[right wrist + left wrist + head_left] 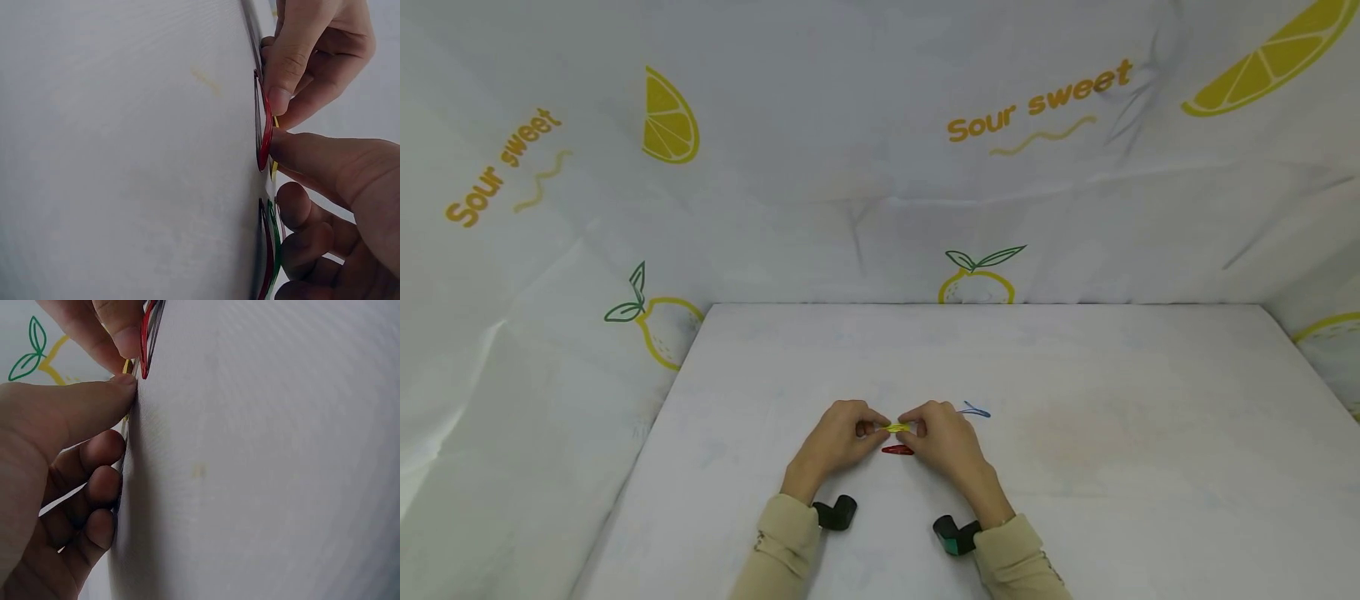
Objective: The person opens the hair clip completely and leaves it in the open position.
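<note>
Both hands pinch a small yellow snap hair clip (895,428) between thumb and fingertips, low over the white table. My left hand (842,433) grips its left end and my right hand (942,437) its right end. In the left wrist view only a sliver of yellow shows between the fingertips. Just nearer than the hands lies a red hair clip (897,450), seen edge-on in the right wrist view. A blue hair clip (976,410), spread in a V, lies just beyond the right hand. Under the right hand's curled fingers is a green clip (274,250), hidden in the head view.
The white table (1120,375) extends around the hands, its back edge meeting a white sheet (820,100) printed with lemons and lettering. Black wrist devices, one by the left wrist (837,512) and one by the right (955,536), stick out inward between the forearms.
</note>
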### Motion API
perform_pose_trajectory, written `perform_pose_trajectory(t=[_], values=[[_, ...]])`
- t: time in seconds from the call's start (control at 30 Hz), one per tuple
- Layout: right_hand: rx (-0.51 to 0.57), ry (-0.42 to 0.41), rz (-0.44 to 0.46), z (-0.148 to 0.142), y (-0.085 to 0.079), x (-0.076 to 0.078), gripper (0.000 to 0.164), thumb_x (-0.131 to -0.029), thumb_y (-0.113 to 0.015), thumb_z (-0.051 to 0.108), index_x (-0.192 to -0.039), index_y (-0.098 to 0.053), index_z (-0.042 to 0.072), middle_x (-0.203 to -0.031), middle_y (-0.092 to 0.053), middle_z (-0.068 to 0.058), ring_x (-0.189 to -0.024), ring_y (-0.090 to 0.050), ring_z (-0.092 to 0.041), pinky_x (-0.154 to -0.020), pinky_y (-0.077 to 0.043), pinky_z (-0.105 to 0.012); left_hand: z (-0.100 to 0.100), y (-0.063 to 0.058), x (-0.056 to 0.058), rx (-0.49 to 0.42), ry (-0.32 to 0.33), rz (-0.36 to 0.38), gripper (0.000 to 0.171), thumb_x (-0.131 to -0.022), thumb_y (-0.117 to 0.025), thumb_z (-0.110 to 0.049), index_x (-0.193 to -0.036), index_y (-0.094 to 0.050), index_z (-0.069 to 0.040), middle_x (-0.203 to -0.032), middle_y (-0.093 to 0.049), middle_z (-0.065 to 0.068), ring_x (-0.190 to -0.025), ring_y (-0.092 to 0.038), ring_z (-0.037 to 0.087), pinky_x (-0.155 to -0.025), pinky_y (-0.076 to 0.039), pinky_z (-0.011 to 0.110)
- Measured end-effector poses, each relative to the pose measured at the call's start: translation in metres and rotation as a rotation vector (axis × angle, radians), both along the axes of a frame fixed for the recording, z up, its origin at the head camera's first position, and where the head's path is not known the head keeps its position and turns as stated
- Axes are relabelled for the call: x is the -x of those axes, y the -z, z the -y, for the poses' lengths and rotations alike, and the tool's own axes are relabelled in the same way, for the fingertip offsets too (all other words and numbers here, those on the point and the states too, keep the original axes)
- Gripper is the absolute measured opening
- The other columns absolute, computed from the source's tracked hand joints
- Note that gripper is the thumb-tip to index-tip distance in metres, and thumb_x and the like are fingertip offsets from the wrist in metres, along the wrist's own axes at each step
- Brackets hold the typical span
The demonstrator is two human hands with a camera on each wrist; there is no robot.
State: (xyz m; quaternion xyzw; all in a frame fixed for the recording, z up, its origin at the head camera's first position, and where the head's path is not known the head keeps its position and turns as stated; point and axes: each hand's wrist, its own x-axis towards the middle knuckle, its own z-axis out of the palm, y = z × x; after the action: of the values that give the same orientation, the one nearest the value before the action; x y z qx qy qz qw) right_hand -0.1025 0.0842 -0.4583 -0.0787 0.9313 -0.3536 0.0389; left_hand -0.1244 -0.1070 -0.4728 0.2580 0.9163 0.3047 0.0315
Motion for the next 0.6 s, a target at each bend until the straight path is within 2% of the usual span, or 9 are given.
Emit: perform_pose_trajectory(t=[0.33, 0.6], values=[[0.012, -0.008, -0.002, -0.0006, 0.0011, 0.0003, 0.019, -0.085, -0.082, 0.013, -0.104, -0.082, 0.009, -0.054, -0.052, 0.005, -0.05, -0.043, -0.007, -0.045, -0.029, -0.02, -0.0007, 0.0019, 0.0011, 0.002, 0.009, -0.01, 0.01, -0.092, -0.076, -0.015, -0.099, -0.082, -0.011, -0.074, -0.065, -0.007, -0.065, -0.05, 0.001, -0.062, -0.043, 0.018], [0.023, -0.019, -0.009, -0.0013, 0.001, 0.0013, 0.011, -0.086, -0.081, 0.012, -0.097, -0.083, 0.011, -0.053, -0.05, 0.006, -0.049, -0.042, -0.007, -0.045, -0.027, -0.019, -0.0004, 0.0029, 0.0002, -0.022, 0.016, -0.04, 0.01, -0.092, -0.076, -0.015, -0.1, -0.082, -0.01, -0.077, -0.068, -0.005, -0.068, -0.052, 0.001, -0.064, -0.045, 0.017]])
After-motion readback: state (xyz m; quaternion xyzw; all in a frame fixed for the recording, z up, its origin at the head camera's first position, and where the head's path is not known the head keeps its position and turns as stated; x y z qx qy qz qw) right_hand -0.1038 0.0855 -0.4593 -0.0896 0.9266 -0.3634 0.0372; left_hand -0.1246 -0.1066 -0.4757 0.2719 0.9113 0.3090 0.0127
